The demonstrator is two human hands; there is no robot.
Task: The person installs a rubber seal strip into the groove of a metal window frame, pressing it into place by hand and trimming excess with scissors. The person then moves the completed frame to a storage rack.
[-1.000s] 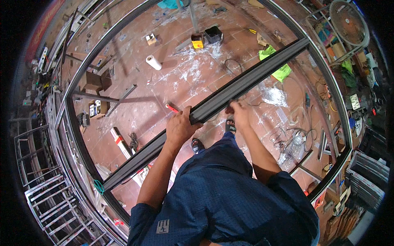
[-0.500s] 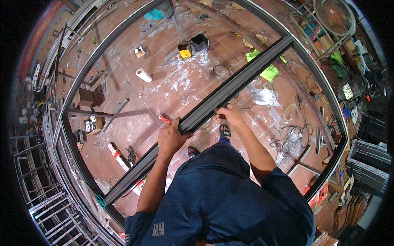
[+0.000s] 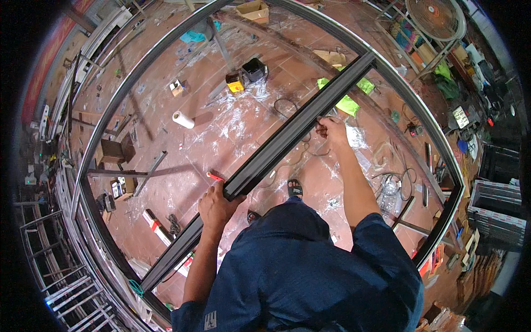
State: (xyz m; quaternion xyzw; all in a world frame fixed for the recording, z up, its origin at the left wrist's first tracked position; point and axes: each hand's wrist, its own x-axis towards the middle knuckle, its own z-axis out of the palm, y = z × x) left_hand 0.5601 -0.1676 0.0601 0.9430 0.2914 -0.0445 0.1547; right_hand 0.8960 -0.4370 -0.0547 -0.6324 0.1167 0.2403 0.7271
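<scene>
A long dark metal bar (image 3: 297, 126) with grooves crosses a large dark frame (image 3: 441, 227) with a pale outer edge, running from lower left to upper right. My left hand (image 3: 217, 204) is closed around the bar where its thicker upper length ends. A small red object with a pale tip (image 3: 215, 176) shows just beyond those fingers; whether the hand touches it I cannot tell. My right hand (image 3: 332, 131) is at the bar's right side, farther up, with fingers curled. What those fingers hold, if anything, is hidden.
Below the frame, the tiled floor carries a white roll (image 3: 183, 119), a yellow container (image 3: 235, 83), a black container (image 3: 254, 69), bright green cloth (image 3: 347, 105) and loose cables. Metal racks (image 3: 69, 290) stand at left. A round fan (image 3: 437, 18) is at far right.
My right hand has moved farther up along the bar, its fingers now more curled. My left hand stays around the bar. The whole view has shifted slightly.
</scene>
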